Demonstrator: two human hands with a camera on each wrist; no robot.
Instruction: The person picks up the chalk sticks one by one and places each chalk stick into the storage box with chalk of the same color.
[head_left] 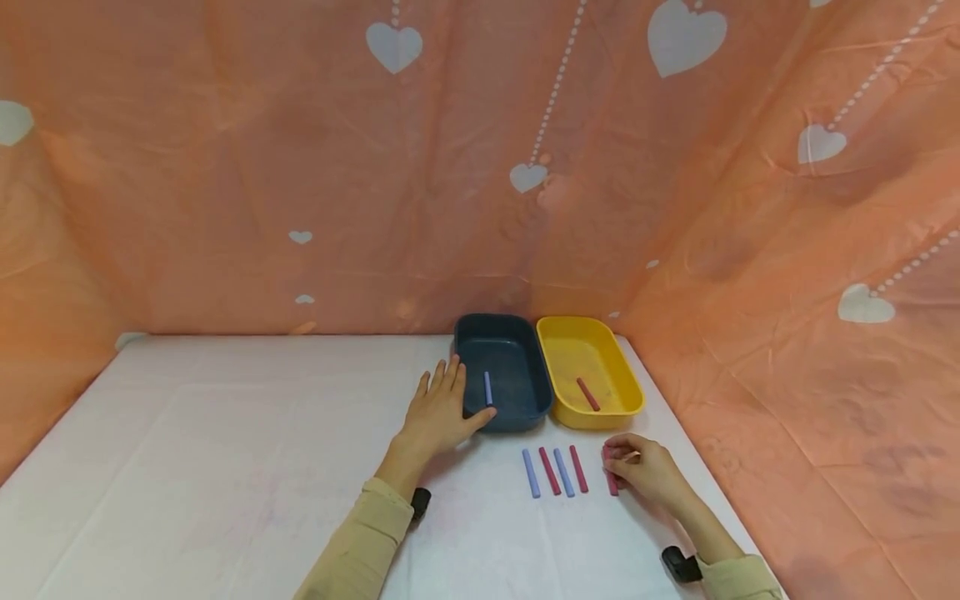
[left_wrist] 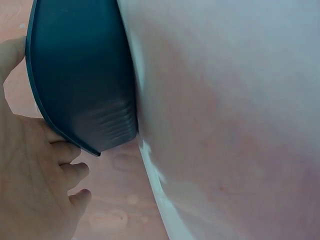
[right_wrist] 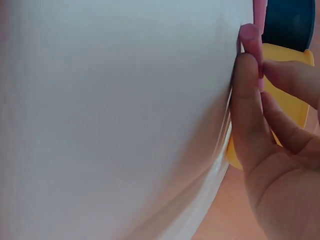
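My right hand (head_left: 647,468) pinches a red chalk stick (head_left: 612,483) between thumb and fingers, at the right end of a row of chalk. In the right wrist view the end of this chalk stick (right_wrist: 251,37) pokes out past the fingertips. My left hand (head_left: 438,410) rests with spread, straight fingers against the left side of a dark blue tray (head_left: 517,367). The left wrist view has the thumb and fingers touching the tray's rim (left_wrist: 37,100). One blue chalk stick (head_left: 488,389) lies inside that tray.
A yellow tray (head_left: 637,402) stands against the dark blue one and holds a red chalk stick (head_left: 588,394). Before them lie two blue chalk sticks (head_left: 531,473) and two red ones (head_left: 550,471), alternating on the white cloth (head_left: 225,467). An orange curtain (head_left: 225,167) hangs behind and at the sides.
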